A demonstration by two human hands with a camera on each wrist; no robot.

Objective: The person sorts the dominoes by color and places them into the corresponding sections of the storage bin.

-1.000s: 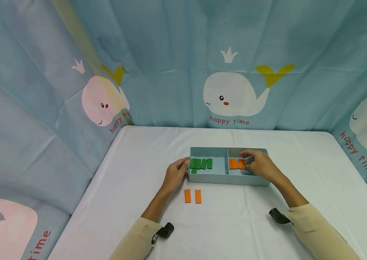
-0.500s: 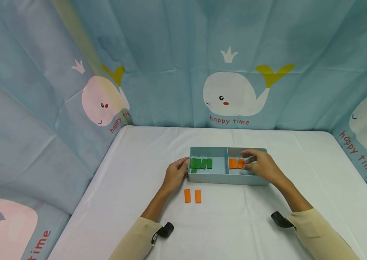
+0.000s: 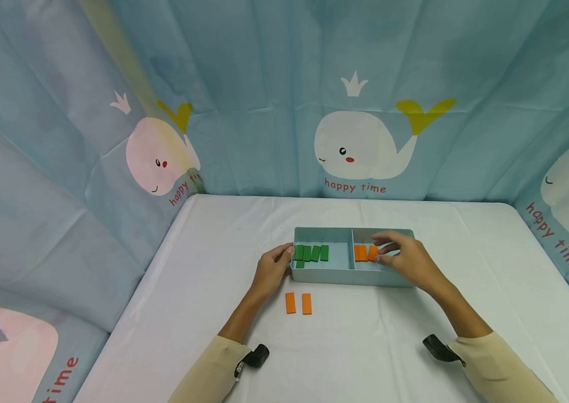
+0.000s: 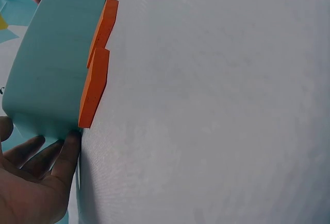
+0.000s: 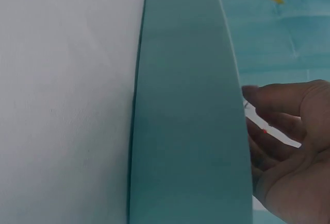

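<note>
Beside the tray, two orange blocks lie on the table.

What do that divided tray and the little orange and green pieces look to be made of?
The tray looks like matte moulded plastic: thin, smooth teal walls without grain. The orange pieces and green pieces look like painted wood or foam, as flat blocks with square edges and dull, even colour; the pictures cannot settle which.
</note>
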